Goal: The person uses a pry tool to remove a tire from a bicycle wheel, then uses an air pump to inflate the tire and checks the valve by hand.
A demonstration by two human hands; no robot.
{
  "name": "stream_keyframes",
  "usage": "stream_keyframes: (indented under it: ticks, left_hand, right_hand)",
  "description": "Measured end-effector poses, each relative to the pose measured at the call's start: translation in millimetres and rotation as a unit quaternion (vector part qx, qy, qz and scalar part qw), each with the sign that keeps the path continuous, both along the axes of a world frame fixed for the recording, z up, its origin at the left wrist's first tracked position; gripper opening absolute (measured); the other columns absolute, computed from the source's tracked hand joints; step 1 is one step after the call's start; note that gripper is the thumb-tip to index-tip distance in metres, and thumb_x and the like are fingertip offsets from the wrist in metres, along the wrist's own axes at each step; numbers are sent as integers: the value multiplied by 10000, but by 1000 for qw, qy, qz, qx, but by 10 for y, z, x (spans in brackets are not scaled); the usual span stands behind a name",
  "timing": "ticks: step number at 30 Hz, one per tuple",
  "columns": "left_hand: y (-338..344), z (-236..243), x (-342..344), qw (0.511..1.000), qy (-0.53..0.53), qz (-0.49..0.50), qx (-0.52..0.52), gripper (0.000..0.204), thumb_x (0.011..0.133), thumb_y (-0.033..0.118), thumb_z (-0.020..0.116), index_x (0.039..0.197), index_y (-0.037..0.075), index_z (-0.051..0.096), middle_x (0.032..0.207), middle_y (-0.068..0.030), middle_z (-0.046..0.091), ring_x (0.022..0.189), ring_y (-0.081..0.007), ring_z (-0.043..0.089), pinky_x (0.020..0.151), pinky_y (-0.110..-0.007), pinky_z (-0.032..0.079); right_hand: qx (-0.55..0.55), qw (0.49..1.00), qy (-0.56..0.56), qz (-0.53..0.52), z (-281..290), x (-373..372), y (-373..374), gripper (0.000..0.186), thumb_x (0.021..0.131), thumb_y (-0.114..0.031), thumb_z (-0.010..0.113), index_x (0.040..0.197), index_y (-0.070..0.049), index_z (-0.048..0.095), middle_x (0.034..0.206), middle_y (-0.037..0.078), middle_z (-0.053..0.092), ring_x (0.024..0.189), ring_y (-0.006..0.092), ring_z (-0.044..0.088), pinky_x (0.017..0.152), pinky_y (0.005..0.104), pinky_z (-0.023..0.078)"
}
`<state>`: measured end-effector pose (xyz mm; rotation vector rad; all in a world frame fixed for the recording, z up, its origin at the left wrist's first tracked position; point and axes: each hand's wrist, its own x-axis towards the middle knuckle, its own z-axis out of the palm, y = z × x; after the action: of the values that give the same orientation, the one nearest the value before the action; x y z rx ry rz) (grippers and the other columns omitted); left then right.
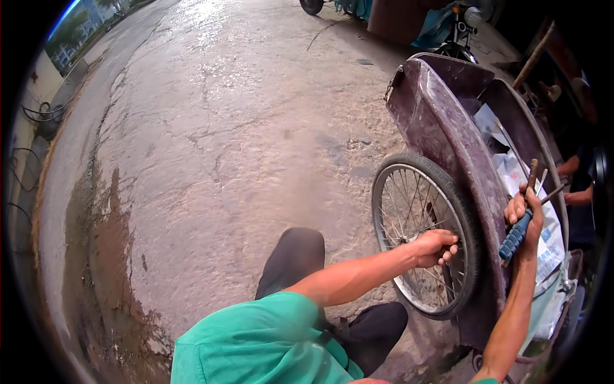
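Observation:
A spoked wheel (473, 256) with a black tyre stands upright on the side of a worn maroon cart body (448, 121). My left hand (437, 248) is closed at the wheel's spokes near the rim, fingers curled; whatever they pinch is too small or hidden to name. Over the cart's near side wall, my right hand (527, 214) is wrapped around a tool with a blue ribbed handle (515, 237). A brown rod (533, 171) and thin metal shafts stick out above that fist; how they join the handle is hidden.
White printed sacks (549, 246) lie in the cart bed. Another person's hands (569, 168) show beyond the cart's right side. A parked vehicle's front wheel (457, 51) stands behind the cart. Rough concrete ground (211, 160) stretches left, with a wet patch (109, 256).

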<state>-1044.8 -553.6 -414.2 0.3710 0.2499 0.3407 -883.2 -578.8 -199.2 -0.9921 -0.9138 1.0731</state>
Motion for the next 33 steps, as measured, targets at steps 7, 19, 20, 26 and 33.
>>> stream_keyframes:
  ticks: [7,19,20,26,33]
  left_hand:
    - [18,33,85,995,32,-65,-70,45,1037,196,552,1022,156,567,737,34,598,513,-69,465,490,-268,342]
    - [-185,126,15,991,3,9,-133,72,1071,239,576,1090,171,588,744,37,620,544,-63,510,489,-235,376]
    - [-197,133,11,993,7,22,-113,92,1075,238,571,1116,159,593,744,31,623,539,-69,515,486,-238,384]
    - [-266,333,-133,939,146,119,287,195,1078,216,542,1078,50,646,800,-61,681,563,-111,605,506,-310,486]
    - [-291,263,-72,799,215,320,461,219,948,159,658,1082,-10,690,890,-162,709,792,-267,715,721,-400,556]
  right_hand:
    - [11,1000,-19,-3,-42,38,16,293,1100,-246,483,1209,3,594,651,-5,485,540,105,487,525,235,404]
    - [10,1000,-26,0,-34,39,14,287,1101,-242,506,1227,5,581,667,-8,488,556,94,500,536,223,419]
    - [10,1000,-20,5,-35,35,15,286,1100,-239,507,1234,4,576,672,-8,490,557,94,500,537,222,419]
    - [1,1000,-25,-3,-3,50,-16,275,1093,-244,520,1230,-10,569,677,-8,485,570,100,502,540,222,420]
    - [-6,1000,-24,0,24,-26,11,272,1076,-241,537,1208,-6,569,672,-5,491,574,104,509,543,227,423]
